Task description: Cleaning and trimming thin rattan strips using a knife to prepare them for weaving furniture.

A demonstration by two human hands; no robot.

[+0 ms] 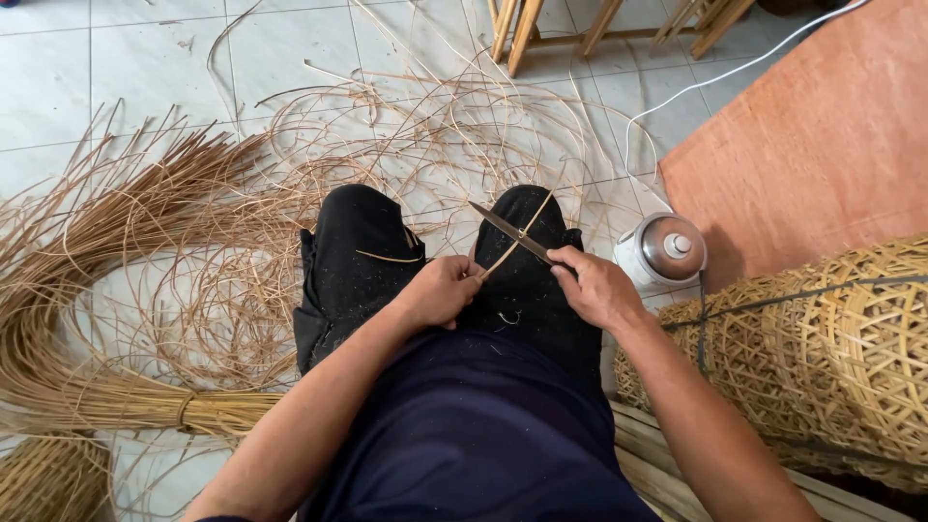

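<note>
A: Closest in is the dark navy cloth lap (474, 425), with both bare forearms reaching forward over the black-clad knees (358, 261). What is in the hands?

B: The right hand (597, 288) has its grip closed around the handle of a slim dark-bladed knife (510, 232), whose blade points up and to the left across the knees. The left hand (440, 290) has its grip pressed together on a thin pale rattan strip (517, 235), pinching it just below the blade. The strip rises from that pinch, crosses the knife near mid-blade and carries on upward past the right knee.

A: How would you handle this well?

B: I'd judge the strip wants to stay taut, the blade at a shallow angle against it, and the left fingers kept behind the edge. A steady pull should serve better than a hard push.

A: And round about?

B: Loose rattan strands (387, 135) sprawl over the pale tiled floor (116, 58), a tied bundle of rattan (106, 387) lies to the left, and a woven rattan basket (851, 358) sits to the right beside a small white canister with a metal top (662, 251).
</note>
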